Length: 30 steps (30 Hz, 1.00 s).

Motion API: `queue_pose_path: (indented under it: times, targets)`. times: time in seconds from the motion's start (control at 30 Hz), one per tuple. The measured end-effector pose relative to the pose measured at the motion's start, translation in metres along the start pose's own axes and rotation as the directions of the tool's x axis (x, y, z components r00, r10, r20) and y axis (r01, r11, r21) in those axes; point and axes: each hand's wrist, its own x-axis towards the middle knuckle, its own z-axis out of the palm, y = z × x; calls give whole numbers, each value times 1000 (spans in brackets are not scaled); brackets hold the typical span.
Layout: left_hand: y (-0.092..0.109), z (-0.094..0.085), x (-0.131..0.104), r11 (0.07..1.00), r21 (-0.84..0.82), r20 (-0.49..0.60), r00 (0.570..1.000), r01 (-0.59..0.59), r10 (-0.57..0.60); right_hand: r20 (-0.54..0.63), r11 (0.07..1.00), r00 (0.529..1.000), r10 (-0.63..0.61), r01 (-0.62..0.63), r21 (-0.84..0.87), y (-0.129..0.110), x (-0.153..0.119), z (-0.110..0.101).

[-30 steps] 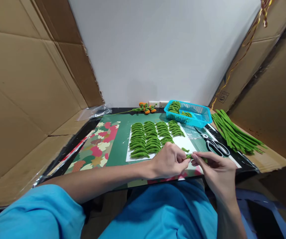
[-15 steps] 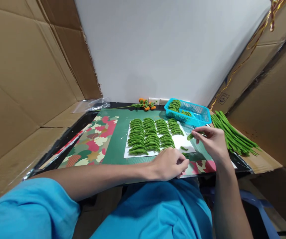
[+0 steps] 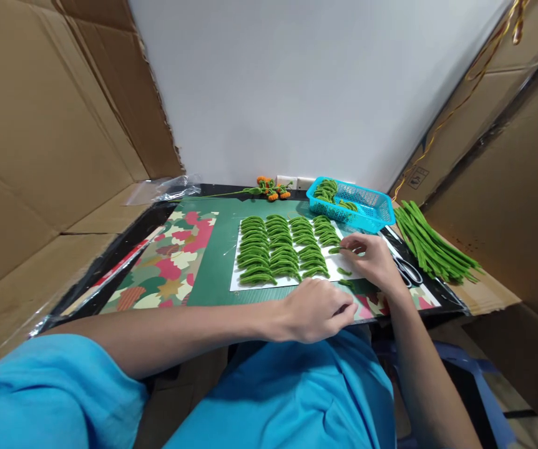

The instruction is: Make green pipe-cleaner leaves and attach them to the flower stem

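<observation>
My right hand (image 3: 367, 259) pinches one small green fuzzy leaf-shaped piece (image 3: 333, 251) between thumb and fingertips, over the right side of a white sheet (image 3: 236, 285). The sheet carries columns of similar curved green pieces (image 3: 254, 249) laid in overlapping rows. Two loose pieces (image 3: 344, 271) lie below the held one, near the sheet's lower right corner. My left hand (image 3: 318, 312) rests at the table's front edge, below the columns. Its fingers are curled closed, and whatever they may hold is hidden.
Behind the sheet stands a blue plastic basket (image 3: 381, 218) holding more green pieces. To the right lie scissors (image 3: 409, 272) and a bundle of long green fuzzy stems (image 3: 437, 246). Orange fuzzy flowers (image 3: 273, 189) lie at the back by the wall. Cardboard walls flank both sides.
My right hand has moved left and lowered the green piece toward the sheet, below the rightmost column. The scissors have come into sight. My left hand stays nearly in place.
</observation>
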Motion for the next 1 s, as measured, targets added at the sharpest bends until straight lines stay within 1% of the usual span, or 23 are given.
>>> queue_pose_path:
  times: [0.07, 0.13, 0.23, 0.27, 0.3, 0.37, 0.43, 0.5, 0.57, 0.67, 0.73, 0.83, 0.9, 0.93, 1.0]
  targets:
    - [1, -5, 2, 997, 82, 4, 1000, 12, -13, -45, 1000, 999, 0, 0, 18, 0, -7, -5]
    - [-2, -14, 7, 983, 180, -24, 1000, 24, -20, -109, 997, 994, 28, -19, 81, 2, -18, -11]
    - [-13, -32, 21, 968, 251, -117, 993, 25, 5, -214, 970, 968, 134, -84, 226, 4, -35, -20]
    - [-18, -38, 27, 968, 250, -133, 991, 30, 3, -242, 956, 954, 176, -108, 272, 4, -41, -22]
    - [-23, -43, 33, 969, 242, -125, 992, 37, -7, -264, 941, 940, 215, -127, 314, 3, -46, -24]
    - [-34, -49, 47, 978, 207, -33, 999, 28, -22, -291, 913, 918, 271, -149, 379, 0, -54, -28]
    - [-42, -50, 60, 987, 160, 51, 998, 29, -38, -301, 896, 904, 302, -162, 412, -3, -60, -31]
    - [-48, -47, 70, 993, 105, 95, 994, 45, -55, -311, 886, 892, 328, -175, 430, -4, -64, -32]
    - [-50, -44, 77, 996, 66, 136, 988, 60, -68, -346, 879, 871, 349, -177, 443, -3, -66, -32]
    - [-50, -43, 81, 994, 74, 198, 976, 81, -94, -416, 882, 837, 356, -153, 446, 0, -67, -30]
    - [-47, -44, 81, 991, 108, 227, 969, 72, -96, -441, 887, 826, 351, -142, 440, 1, -68, -27]
    - [-42, -44, 80, 983, 180, 280, 960, -28, -24, -462, 888, 813, 355, -138, 439, 1, -69, -24]
    - [-39, -44, 80, 967, 231, 293, 956, -103, 31, -472, 891, 806, 357, -142, 431, 1, -70, -21]
    - [-39, -44, 80, 965, 235, 292, 955, -116, 44, -477, 894, 803, 356, -144, 425, 1, -70, -19]
    - [-38, -47, 83, 983, 166, 282, 959, -83, 33, -482, 896, 799, 361, -154, 416, 0, -71, -16]
